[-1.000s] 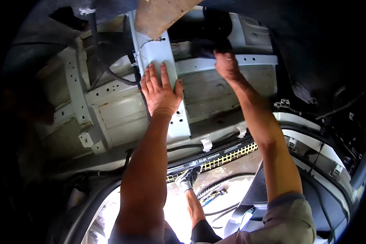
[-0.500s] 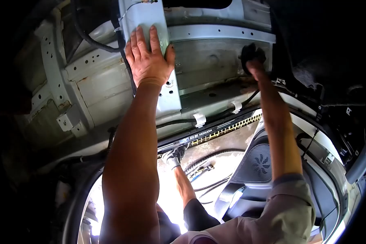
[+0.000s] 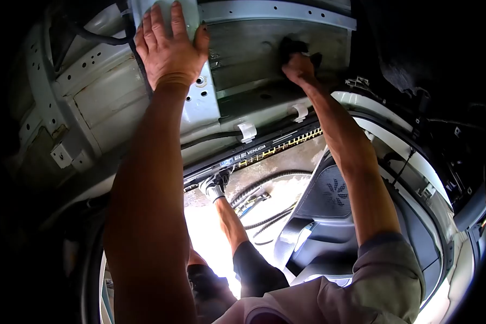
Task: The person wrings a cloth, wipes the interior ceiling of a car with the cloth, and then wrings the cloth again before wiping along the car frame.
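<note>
My left hand (image 3: 170, 51) lies flat with fingers spread on a pale metal crossmember (image 3: 202, 105) of the bare car floor. To its right, my right hand (image 3: 298, 67) is closed around a black bunched item, apparently a cloth (image 3: 292, 47). It presses this against the greyish floor panel (image 3: 243, 46). My right fingers are partly hidden in shadow and behind the hand. A bolt hole and small round holes show in the crossmember below my left hand.
A black sill strip (image 3: 264, 147) lettered VENUCIA crosses below the panel, with white clips (image 3: 247, 132) holding a cable above it. Beyond stands an open door with a speaker grille (image 3: 332, 191). A leg (image 3: 232, 224) with pale sock and dark shoe and a hose (image 3: 275, 175) are outside.
My right hand has slid left across the floor panel with the cloth. My left hand stays on the crossmember. The whole view has shifted, so the scene sits further left and higher.
</note>
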Available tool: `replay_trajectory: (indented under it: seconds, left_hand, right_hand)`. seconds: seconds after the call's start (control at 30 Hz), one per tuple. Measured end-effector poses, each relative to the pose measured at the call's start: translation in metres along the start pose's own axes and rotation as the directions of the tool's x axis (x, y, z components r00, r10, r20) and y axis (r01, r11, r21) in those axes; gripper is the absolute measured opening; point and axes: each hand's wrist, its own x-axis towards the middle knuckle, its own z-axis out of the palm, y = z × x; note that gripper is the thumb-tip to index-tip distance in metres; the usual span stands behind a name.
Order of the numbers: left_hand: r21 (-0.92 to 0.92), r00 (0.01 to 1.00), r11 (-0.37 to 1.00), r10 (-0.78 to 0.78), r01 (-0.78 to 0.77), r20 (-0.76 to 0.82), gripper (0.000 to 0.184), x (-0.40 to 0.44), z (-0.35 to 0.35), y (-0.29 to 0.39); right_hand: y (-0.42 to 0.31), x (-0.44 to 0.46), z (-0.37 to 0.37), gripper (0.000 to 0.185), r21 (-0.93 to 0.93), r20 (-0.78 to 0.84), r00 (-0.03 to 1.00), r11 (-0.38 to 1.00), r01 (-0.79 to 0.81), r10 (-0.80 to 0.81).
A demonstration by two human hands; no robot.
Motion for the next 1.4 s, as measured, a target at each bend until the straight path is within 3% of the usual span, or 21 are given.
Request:
replay_trajectory:
  seconds: [0.07, 0.13, 0.27, 0.33, 0.37, 0.4, 0.47, 0.5, 0.6, 0.67, 0.77, 0.8, 0.87, 0.97, 1.0, 1.03, 1.13, 1.2, 1.27, 1.37, 1.4]
  left_hand:
    - [-0.001, 1.000, 1.000, 0.009, -0.009, -0.009, 0.076, 0.000, 0.001, -0.001]
    - [-0.035, 1.000, 0.999, 0.009, -0.009, -0.023, 0.075, 0.000, -0.001, 0.000]
    - [-0.039, 0.998, 0.999, 0.026, -0.028, -0.063, 0.073, -0.001, 0.003, -0.001]
    - [-0.071, 0.997, 0.997, 0.027, -0.032, -0.073, 0.073, -0.001, 0.002, -0.002]
    - [-0.053, 0.997, 0.998, 0.031, -0.035, -0.075, 0.069, -0.002, 0.000, -0.002]
    - [-0.036, 0.997, 0.999, 0.037, -0.040, -0.075, 0.066, -0.001, -0.004, 0.001]
    - [-0.006, 0.997, 0.999, 0.043, -0.044, -0.070, 0.067, 0.000, -0.007, 0.006]
    - [0.014, 0.997, 0.999, 0.047, -0.046, -0.066, 0.071, 0.000, -0.006, 0.006]
    - [0.043, 0.996, 0.998, 0.059, -0.056, -0.069, 0.076, 0.004, -0.006, 0.000]
    - [0.030, 0.996, 0.997, 0.068, -0.066, -0.057, 0.076, -0.001, -0.007, 0.002]
    - [0.025, 0.995, 0.997, 0.072, -0.071, -0.069, 0.075, 0.003, -0.005, 0.001]
    - [0.027, 0.995, 0.997, 0.071, -0.069, -0.070, 0.075, 0.001, -0.005, 0.001]
    - [0.027, 0.994, 0.998, 0.066, -0.064, -0.084, 0.076, 0.001, -0.003, 0.001]
    - [0.037, 0.996, 0.997, 0.069, -0.067, -0.054, 0.077, 0.001, -0.005, 0.002]
    - [0.035, 0.996, 0.997, 0.068, -0.066, -0.061, 0.077, 0.003, -0.005, 0.001]
    - [0.034, 0.996, 0.997, 0.068, -0.066, -0.062, 0.077, 0.005, -0.005, 0.002]
    - [0.037, 0.996, 0.998, 0.060, -0.058, -0.059, 0.077, 0.000, -0.002, 0.002]
    - [0.035, 0.996, 0.998, 0.053, -0.050, -0.076, 0.077, 0.000, 0.000, 0.003]
    - [0.054, 0.994, 0.996, 0.069, -0.065, -0.089, 0.076, 0.001, -0.001, 0.002]
    - [0.066, 0.990, 0.995, 0.085, -0.078, -0.110, 0.075, 0.001, 0.002, 0.000]
    - [0.070, 0.989, 0.995, 0.082, -0.074, -0.121, 0.074, -0.001, 0.004, 0.001]
  right_hand:
    - [-0.017, -0.010, 0.005, 0.034, 0.019, 0.017, 0.999, 0.999, 0.048, -0.048]
    - [-0.033, -0.015, 0.030, 0.034, 0.016, -0.009, 0.945, 0.945, 0.328, -0.328]
    - [-0.130, -0.041, 0.008, 0.027, 0.280, 0.124, 0.881, 0.868, 0.410, -0.457]
    - [-0.162, -0.049, 0.001, 0.027, 0.376, 0.173, 0.868, 0.846, 0.378, -0.465]
    - [-0.166, -0.047, -0.008, 0.028, 0.328, 0.232, 0.841, 0.853, 0.406, -0.489]
    - [-0.154, -0.038, 0.009, 0.034, 0.418, 0.180, 0.857, 0.826, 0.378, -0.483]
    - [-0.138, -0.050, -0.005, 0.038, 0.691, 0.363, 0.883, 0.721, -0.042, -0.297]
    - [-0.126, -0.052, -0.015, 0.041, 0.697, 0.393, 0.877, 0.711, -0.088, -0.276]
    - [-0.062, -0.048, -0.024, 0.022, 0.814, 0.489, 0.841, 0.466, -0.345, -0.231]
    - [-0.011, -0.035, -0.057, 0.021, 0.823, 0.406, 0.890, 0.505, -0.259, -0.205]
    - [0.047, -0.007, -0.088, 0.030, 0.689, 0.250, 0.954, 0.663, -0.293, 0.162]
    - [0.070, 0.011, -0.077, 0.035, 0.733, 0.129, 0.967, 0.635, -0.244, 0.222]
    - [0.064, 0.033, -0.068, 0.055, 0.752, 0.213, 0.936, 0.564, -0.341, 0.282]
    - [0.049, 0.078, 0.020, 0.095, 0.506, -0.265, 0.898, 0.844, -0.180, 0.350]
    - [0.049, 0.097, 0.052, 0.095, 0.117, -0.530, 0.782, 0.941, -0.316, 0.328]
    - [0.031, 0.084, 0.036, 0.077, 0.190, -0.549, 0.809, 0.974, -0.123, 0.209]
    - [-0.042, 0.033, -0.002, 0.049, 0.426, -0.358, 0.924, 0.904, 0.037, 0.131]
    - [-0.098, 0.007, -0.021, 0.052, 0.365, -0.211, 0.978, 0.928, 0.080, -0.001]
    - [-0.126, 0.015, 0.013, 0.048, 0.466, -0.382, 0.896, 0.791, 0.397, -0.225]
    - [-0.153, 0.012, 0.018, 0.046, 0.475, -0.451, 0.855, 0.743, 0.471, -0.254]
    - [-0.158, 0.016, 0.033, 0.047, 0.282, -0.441, 0.853, 0.859, 0.427, -0.279]
